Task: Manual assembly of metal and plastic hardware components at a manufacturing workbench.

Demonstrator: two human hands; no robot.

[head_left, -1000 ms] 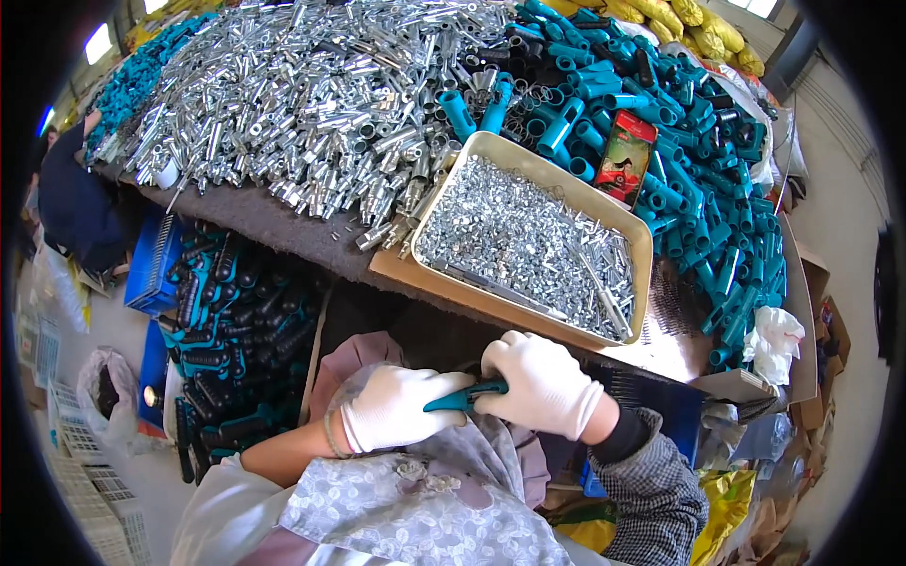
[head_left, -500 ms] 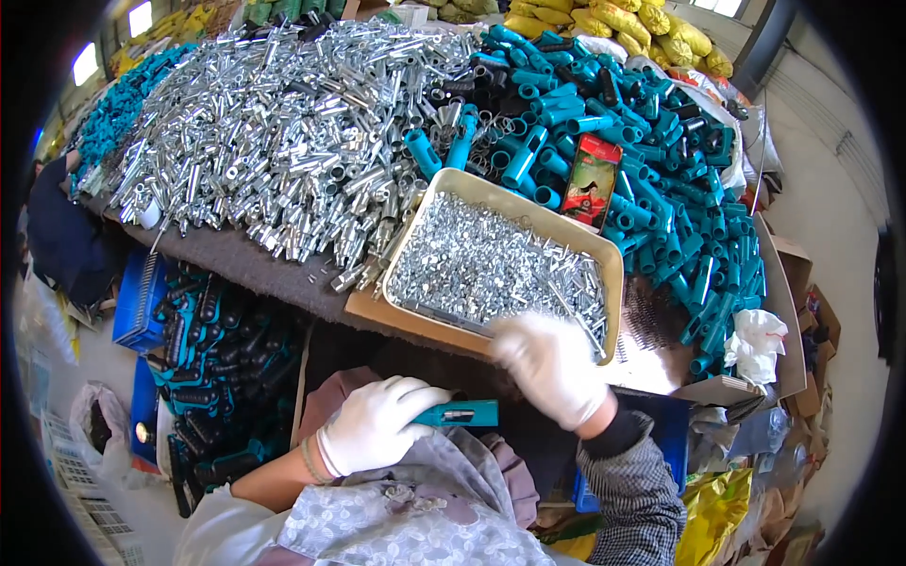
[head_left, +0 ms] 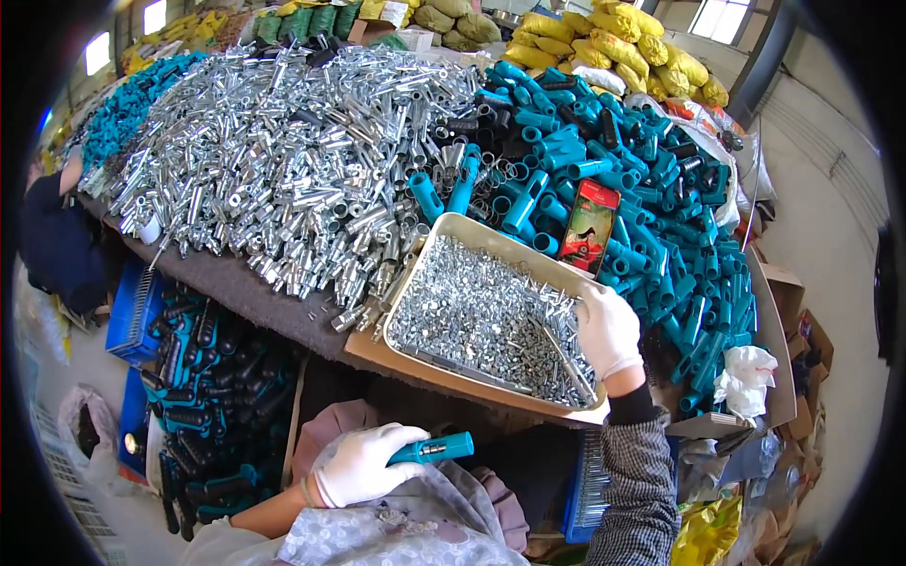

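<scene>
My left hand, in a white glove, is closed around a short teal plastic tube above my lap. A shiny metal piece shows in a slot in the tube's side. My right hand, also white-gloved, is at the right end of a cream tray. It covers part of the rim, and its fingertips are partly hidden, so their grip does not show. Small silver metal parts fill the tray. A thin metal rod lies on them near the right hand.
A big heap of silver metal parts lies behind and left of the tray. Teal tubes are piled right of it, with a red phone-like object on top. Black-and-teal handles lie below left. Another person is at far left.
My right hand has moved from the tray's front edge to its right end. My left hand, still holding the teal tube, has shifted slightly left and down. The view has tilted up.
</scene>
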